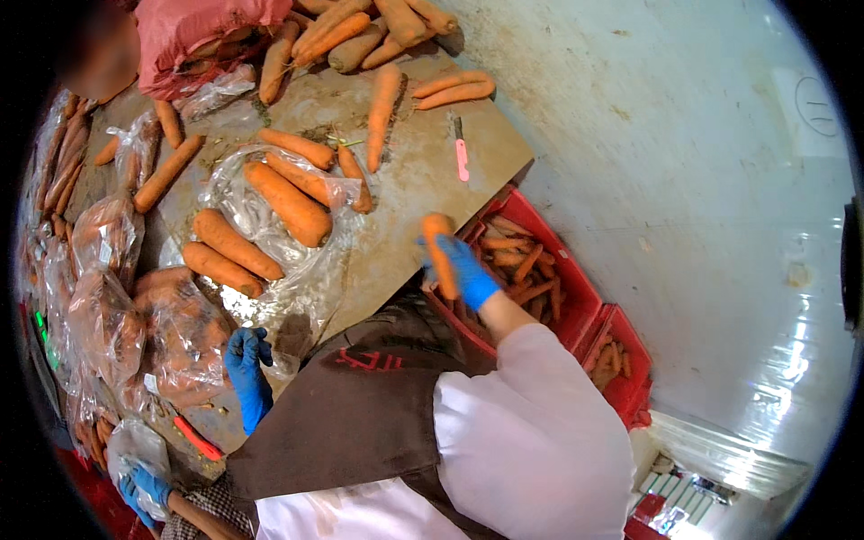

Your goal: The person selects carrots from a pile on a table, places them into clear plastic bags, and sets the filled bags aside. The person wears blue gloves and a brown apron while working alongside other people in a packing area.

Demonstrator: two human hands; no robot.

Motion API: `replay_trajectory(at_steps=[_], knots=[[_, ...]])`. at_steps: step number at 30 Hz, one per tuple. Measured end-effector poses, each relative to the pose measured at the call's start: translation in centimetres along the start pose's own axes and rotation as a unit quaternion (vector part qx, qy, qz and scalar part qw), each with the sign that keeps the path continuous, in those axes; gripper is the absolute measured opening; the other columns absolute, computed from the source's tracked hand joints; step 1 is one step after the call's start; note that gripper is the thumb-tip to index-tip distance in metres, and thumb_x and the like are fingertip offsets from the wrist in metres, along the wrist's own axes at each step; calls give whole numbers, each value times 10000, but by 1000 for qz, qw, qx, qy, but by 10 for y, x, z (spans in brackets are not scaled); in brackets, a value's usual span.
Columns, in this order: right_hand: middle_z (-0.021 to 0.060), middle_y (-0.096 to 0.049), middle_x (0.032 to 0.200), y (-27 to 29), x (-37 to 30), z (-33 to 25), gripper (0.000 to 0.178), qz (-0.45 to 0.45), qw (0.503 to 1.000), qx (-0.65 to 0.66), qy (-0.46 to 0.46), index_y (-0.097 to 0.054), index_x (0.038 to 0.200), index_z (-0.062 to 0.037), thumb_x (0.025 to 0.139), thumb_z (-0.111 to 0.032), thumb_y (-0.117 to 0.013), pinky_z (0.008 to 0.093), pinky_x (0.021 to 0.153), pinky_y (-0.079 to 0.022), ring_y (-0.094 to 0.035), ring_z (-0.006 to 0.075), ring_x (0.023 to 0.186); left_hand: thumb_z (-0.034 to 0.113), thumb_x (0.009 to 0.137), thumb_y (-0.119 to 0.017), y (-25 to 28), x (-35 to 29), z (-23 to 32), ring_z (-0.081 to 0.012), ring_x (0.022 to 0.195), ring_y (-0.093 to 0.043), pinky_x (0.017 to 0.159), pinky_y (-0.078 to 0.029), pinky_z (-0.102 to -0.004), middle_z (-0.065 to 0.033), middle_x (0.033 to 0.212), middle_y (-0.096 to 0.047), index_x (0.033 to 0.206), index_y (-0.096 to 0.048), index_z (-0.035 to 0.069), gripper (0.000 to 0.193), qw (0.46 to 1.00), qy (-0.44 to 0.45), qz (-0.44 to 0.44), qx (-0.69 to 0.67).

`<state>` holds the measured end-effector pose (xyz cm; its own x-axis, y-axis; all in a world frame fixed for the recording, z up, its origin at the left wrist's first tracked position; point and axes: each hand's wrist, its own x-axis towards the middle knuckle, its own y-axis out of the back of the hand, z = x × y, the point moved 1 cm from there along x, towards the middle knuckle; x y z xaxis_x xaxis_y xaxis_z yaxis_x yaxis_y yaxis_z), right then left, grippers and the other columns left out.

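Observation:
My right hand (pixel 461 268), in a blue glove, grips a thick carrot (pixel 439 252) just off the table's right edge, near a red crate (pixel 580 310) of carrots. My left hand (pixel 247 364), also blue-gloved, hovers by the table's near edge with its fingers curled in, and I see nothing in them. Beyond it, a clear plastic bag (pixel 310 261) lies spread on the table (pixel 414 198). Several large carrots (pixel 286 202) rest on the bag and around it.
A pink-handled knife (pixel 462 160) lies near the far right edge. Packed carrot bags (pixel 184 337) crowd the left, beside a red-handled tool (pixel 196 438). Another person's gloved hands (pixel 144 490) hold a bag at lower left. A red sack (pixel 202 40) and loose carrots sit at the back.

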<state>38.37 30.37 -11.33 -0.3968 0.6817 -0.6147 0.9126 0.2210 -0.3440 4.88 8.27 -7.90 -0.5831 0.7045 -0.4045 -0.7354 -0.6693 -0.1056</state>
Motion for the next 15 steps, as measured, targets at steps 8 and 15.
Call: replay_trajectory(at_steps=[8, 15], knots=[[133, -633, 831, 365, -29, 112, 293, 384, 764, -518, 3, -608, 944, -1, 824, -257, -537, 328, 667, -483, -611, 231, 748, 224, 884, -551, -34, 16, 15, -83, 545, -445, 490, -350, -215, -45, 686, -563, 910, -587, -17, 245, 997, 18, -65, 42], [62, -629, 752, 172, 43, -25, 222, 301, 935, -99, 161, -644, 937, -24, 839, -201, -553, 256, 617, -471, -592, 156, 685, 190, 900, -502, -34, 3, 11, -87, 545, -442, 499, -350, -217, -21, 634, -507, 869, -583, -16, 224, 996, 16, -6, 83]])
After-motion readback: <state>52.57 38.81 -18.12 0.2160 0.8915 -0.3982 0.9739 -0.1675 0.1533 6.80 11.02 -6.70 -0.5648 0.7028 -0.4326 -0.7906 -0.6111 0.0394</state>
